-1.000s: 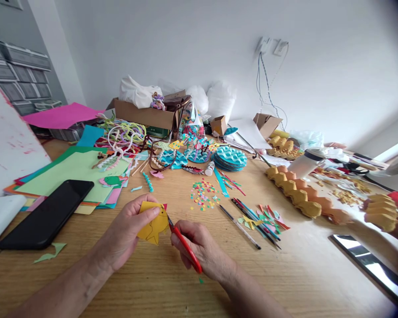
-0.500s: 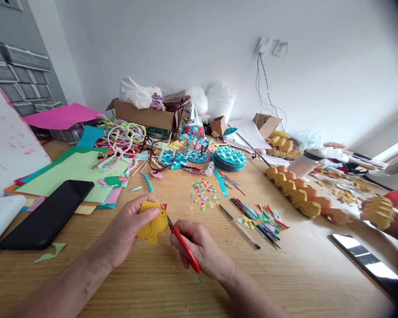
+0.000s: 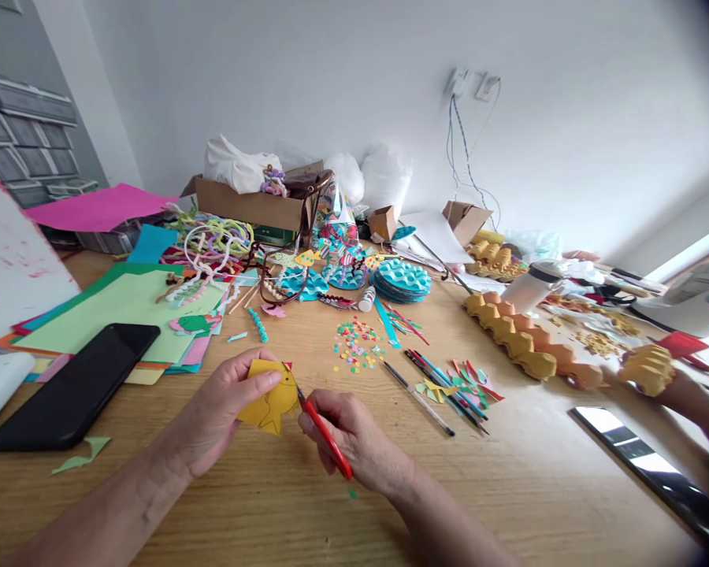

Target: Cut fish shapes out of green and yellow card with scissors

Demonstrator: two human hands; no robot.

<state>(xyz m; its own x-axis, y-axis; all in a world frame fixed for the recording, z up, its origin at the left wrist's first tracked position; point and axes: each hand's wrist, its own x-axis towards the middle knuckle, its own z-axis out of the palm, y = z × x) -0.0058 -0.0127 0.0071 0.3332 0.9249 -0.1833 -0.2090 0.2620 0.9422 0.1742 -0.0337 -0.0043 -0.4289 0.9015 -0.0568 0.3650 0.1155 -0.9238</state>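
A piece of yellow paper with a fish drawn on it is pinched in my left hand, thumb on top. My right hand grips red-handled scissors. Their blades meet the paper's right edge, beside the fish's head, where a small red patch shows. Both hands hover above the wooden table. A tiny green paper scrap lies below my right hand.
Pens, paper scraps and confetti lie beyond my right hand. A black phone and coloured sheets are at left. At right, another person's hand is by a yellow egg-carton piece, near a second phone.
The view has shifted slightly, so most things sit a little further left. My hands keep the same hold on paper and scissors. The other person's forearm shows more.
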